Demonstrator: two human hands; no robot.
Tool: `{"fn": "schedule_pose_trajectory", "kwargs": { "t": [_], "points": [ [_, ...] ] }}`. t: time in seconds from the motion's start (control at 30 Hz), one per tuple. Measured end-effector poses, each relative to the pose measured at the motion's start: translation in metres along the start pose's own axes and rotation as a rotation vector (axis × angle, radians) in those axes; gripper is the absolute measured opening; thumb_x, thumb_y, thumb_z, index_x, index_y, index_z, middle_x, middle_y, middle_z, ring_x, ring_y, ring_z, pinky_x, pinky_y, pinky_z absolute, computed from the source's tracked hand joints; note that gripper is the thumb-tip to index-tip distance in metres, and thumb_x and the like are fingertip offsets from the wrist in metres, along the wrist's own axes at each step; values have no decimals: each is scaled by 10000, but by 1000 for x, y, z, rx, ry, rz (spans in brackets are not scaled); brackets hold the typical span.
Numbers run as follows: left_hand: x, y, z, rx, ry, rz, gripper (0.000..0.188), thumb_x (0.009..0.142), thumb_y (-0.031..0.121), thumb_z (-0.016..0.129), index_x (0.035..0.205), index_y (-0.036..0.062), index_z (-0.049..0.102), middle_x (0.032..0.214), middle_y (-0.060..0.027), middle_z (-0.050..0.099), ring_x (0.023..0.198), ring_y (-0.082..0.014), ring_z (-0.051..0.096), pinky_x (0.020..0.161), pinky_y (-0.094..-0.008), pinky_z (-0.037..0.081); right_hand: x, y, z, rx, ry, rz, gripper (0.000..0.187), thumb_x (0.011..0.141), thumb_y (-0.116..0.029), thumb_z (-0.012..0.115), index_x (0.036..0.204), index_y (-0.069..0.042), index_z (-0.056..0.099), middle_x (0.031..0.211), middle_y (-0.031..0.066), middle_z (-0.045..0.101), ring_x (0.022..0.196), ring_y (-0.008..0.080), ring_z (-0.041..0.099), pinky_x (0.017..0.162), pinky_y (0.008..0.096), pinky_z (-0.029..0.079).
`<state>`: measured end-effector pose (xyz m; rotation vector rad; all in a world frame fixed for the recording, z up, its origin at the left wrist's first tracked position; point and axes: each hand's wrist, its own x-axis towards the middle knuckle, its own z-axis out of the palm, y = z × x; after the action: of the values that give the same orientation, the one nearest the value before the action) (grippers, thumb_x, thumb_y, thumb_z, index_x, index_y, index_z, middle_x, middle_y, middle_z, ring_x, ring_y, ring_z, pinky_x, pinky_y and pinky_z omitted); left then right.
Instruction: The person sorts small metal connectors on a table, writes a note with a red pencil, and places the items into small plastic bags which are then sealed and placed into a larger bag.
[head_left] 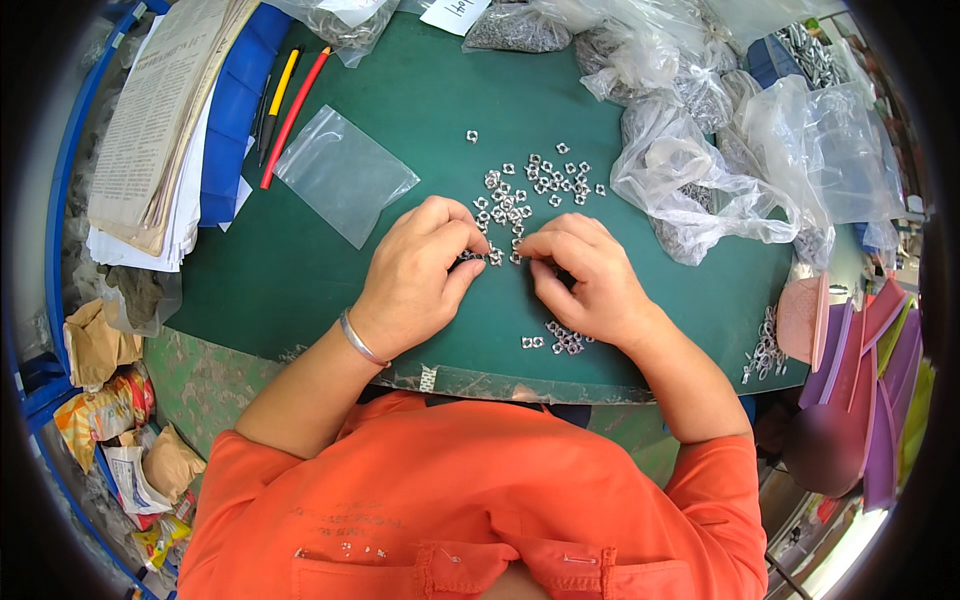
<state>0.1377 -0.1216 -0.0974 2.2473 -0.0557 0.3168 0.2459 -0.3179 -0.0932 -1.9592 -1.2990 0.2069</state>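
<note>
Small silvery metal rings with notched, four-cornered outlines (508, 213) lie loosely heaped on the green tabletop. My left hand (415, 268), a bangle on its wrist, is at the near left side of the heap. Its thumb and forefinger close on a small metal ring (469, 257). Across a narrow gap, my right hand (588, 277) has its fingers curled, with thumb and fingertips close together beside another ring (516, 258). What those tips hold, if anything, is hidden. A smaller group of rings (568, 340) sits near the table's front edge, below my right hand.
A clear zip bag (345, 175) lies flat at left, beside red (297, 115) and yellow (284, 82) pencils. Papers (160, 130) lean by a blue bin (232, 130). Bulky plastic bags of metal parts (690, 180) crowd the back right. A pink container (803, 318) stands at the right edge.
</note>
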Motion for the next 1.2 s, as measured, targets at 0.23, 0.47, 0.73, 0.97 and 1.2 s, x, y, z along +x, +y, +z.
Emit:
{"fn": "schedule_pose_trajectory", "kwargs": {
  "t": [0.23, 0.47, 0.73, 0.97, 1.2],
  "points": [
    [0, 0, 1, 0, 15, 3, 168, 742, -31, 711, 875, 29, 628, 963, -87, 581, 825, -237, 595, 713, -321, 495, 4, -4, 8, -40, 23, 28, 195, 726, -60, 720, 917, -50, 676, 890, 65, 586, 807, 261, 583, 744, 377, 459],
    [-1, 0, 0, -1, 10, -4, 164, 741, -30, 711, 870, 33, 630, 963, -88, 581, 823, -238, 593, 712, -322, 494, -4, -4, -24, 37, -271, 13, 157, 710, -4, 734, 855, -28, 677, 847, 94, 597, 789, 255, 584, 678, 352, 488],
    [0, 2, 1, -7, 20, -20, 176, 712, -13, 734, 835, 41, 620, 957, -86, 581, 864, -280, 599, 754, -371, 488, 20, -1, 9, -171, 181, 76, 210, 729, -67, 762, 900, -8, 656, 846, 113, 593, 790, 304, 591, 698, 391, 497],
    [0, 1, 0, 0, 17, -8, 158, 737, -21, 717, 857, 36, 630, 953, -80, 581, 833, -248, 593, 726, -339, 488, 14, 0, 3, -108, 110, 117, 211, 724, -51, 750, 911, -11, 661, 862, 110, 600, 802, 299, 598, 711, 387, 503],
    [1, 1, -1, 4, 26, 5, 163, 737, -19, 718, 860, 39, 629, 956, -80, 585, 837, -253, 594, 730, -341, 487, 23, 3, 14, -143, 146, -29, 168, 737, -31, 724, 878, -22, 632, 856, 111, 581, 795, 307, 582, 701, 394, 495]
  ]
}}
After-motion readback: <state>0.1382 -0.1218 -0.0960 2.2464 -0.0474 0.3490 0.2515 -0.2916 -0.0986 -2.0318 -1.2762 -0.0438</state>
